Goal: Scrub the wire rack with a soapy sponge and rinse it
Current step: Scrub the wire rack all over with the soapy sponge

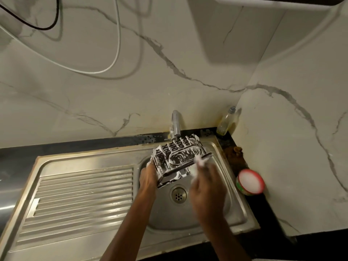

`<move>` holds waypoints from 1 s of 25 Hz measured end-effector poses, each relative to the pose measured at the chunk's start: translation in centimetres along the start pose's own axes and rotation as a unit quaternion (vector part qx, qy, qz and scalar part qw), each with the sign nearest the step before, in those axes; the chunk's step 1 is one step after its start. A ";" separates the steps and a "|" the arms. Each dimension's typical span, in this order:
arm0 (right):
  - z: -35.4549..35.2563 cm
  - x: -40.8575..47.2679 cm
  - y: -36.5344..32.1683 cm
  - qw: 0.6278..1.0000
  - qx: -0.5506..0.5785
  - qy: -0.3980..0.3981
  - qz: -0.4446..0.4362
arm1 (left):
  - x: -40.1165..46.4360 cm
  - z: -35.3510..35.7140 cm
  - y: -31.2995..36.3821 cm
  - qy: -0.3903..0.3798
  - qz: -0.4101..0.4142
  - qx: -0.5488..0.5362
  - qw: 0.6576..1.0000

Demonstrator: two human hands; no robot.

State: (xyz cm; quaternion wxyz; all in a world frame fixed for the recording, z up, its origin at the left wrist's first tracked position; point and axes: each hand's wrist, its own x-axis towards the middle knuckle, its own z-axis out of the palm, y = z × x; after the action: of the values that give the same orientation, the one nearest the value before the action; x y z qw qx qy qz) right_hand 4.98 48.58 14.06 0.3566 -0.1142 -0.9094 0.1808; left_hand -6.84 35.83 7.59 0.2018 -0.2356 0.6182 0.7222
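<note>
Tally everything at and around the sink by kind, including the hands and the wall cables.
Hands: 2, left hand and right hand
Wire rack: 1
Tap: 1
Sink: 1
Bottle: 1
Soap tub: 1
Cables: 2, black cable and white cable
Total: 9

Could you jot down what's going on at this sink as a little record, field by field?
activity: scrubbing, no water seen running from the tap
wire rack: covered in white foam, held tilted over the sink basin
left hand: grips the rack's left end
right hand: blurred, holds a foamy sponge against the rack's right side
drain: below the rack, uncovered
counter at right: round red-rimmed tub, clear bottle in the corner
</note>
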 end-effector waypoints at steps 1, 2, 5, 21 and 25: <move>-0.2 -1.1 -1.2 0.998 0.009 -0.014 -0.059 | 0.1 0.0 0.2 0.005 0.002 -0.005 1.000; -0.6 -1.5 -1.7 0.995 0.016 -0.030 -0.095 | 0.3 -0.1 0.1 0.019 0.003 -0.001 1.000; -1.9 0.3 -0.8 0.998 0.021 -0.003 -0.053 | 2.1 -0.6 -1.7 0.032 0.003 0.002 0.999; -1.4 4.3 0.0 0.996 0.008 0.039 0.074 | -2.5 -1.4 0.9 0.055 0.069 0.042 0.995; -1.7 -0.1 -4.9 0.987 0.091 -0.061 -0.117 | -1.3 -1.8 0.6 0.017 0.104 0.039 0.994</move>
State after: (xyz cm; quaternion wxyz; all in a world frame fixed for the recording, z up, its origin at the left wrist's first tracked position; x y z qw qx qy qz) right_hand 5.87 44.52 17.11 0.3283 0.0367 -0.9164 0.2262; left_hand -5.93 33.94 8.60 0.1236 -0.1742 0.6708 0.7102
